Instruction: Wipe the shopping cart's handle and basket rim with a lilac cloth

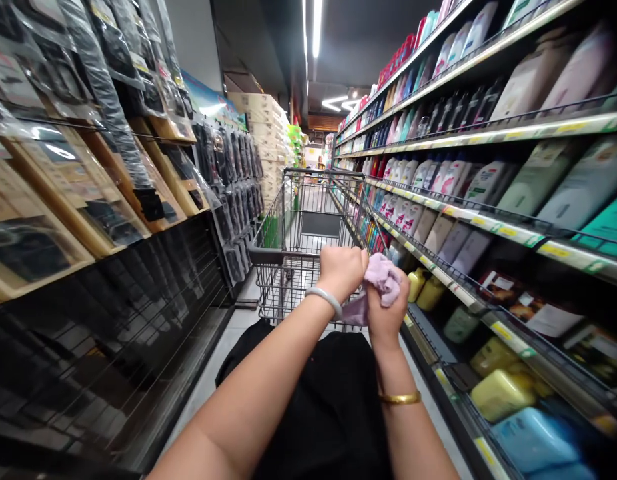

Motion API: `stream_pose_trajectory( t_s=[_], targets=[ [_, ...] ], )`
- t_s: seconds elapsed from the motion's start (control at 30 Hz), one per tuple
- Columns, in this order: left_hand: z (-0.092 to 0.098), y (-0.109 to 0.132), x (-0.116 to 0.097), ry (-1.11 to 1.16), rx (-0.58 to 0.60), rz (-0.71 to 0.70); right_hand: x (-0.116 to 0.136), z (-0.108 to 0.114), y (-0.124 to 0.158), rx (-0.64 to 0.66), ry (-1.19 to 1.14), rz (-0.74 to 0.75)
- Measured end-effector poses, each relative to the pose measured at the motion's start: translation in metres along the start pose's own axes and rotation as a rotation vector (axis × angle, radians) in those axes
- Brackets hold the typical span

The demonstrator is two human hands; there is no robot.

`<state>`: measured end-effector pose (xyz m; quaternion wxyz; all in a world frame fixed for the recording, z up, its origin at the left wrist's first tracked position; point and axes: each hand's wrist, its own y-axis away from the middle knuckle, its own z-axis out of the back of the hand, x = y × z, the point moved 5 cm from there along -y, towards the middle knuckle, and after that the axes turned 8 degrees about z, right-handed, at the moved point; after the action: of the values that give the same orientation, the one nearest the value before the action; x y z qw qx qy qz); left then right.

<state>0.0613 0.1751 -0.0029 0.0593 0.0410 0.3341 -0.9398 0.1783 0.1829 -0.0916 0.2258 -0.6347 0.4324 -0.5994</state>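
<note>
A crumpled lilac cloth point(381, 275) is bunched between my hands, in front of the shopping cart's point(253, 256) dark handle. My left hand point(339, 270), with a pale bangle at the wrist, is closed in a fist at the cloth's left side. The fist hides most of what its fingers hold. My right hand point(387, 307), wearing a gold bangle, is closed around the cloth. One part of the wad sticks out above its fingers, and another part hangs below, between the wrists. The cart's wire basket stands just beyond both hands.
Shelves on the right hold many bottles, including yellow ones point(503, 395) and a blue one point(533, 437) low down. At left hang packaged goods point(115, 193) on a dark rack. Stacked cartons point(265, 133) stand farther along the aisle. My black clothing point(318, 407) is below my arms.
</note>
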Motion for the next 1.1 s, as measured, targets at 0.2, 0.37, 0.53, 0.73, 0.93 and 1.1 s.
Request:
stream_pose_trajectory(
  t_s=[0.2,0.37,0.53,0.73,0.93,1.1],
  targets=[
    [0.006,0.006,-0.005,0.005,-0.031,0.021,-0.012,0.001,0.015,0.039,0.106,0.096],
    [0.008,0.010,-0.011,-0.006,-0.039,0.014,-0.010,0.010,0.024,0.053,0.077,-0.025],
    [0.008,0.015,-0.018,-0.006,-0.041,0.002,0.008,0.021,-0.001,0.009,0.100,0.152],
    [0.011,0.021,-0.024,0.006,-0.063,-0.012,0.003,0.031,0.017,0.131,0.294,0.214],
    [0.014,0.024,-0.029,0.017,-0.085,-0.043,0.029,0.043,-0.006,-0.032,0.325,0.319],
    [0.016,0.026,-0.029,0.031,-0.075,-0.036,0.002,0.047,0.012,-0.001,0.366,0.340]
  ],
)
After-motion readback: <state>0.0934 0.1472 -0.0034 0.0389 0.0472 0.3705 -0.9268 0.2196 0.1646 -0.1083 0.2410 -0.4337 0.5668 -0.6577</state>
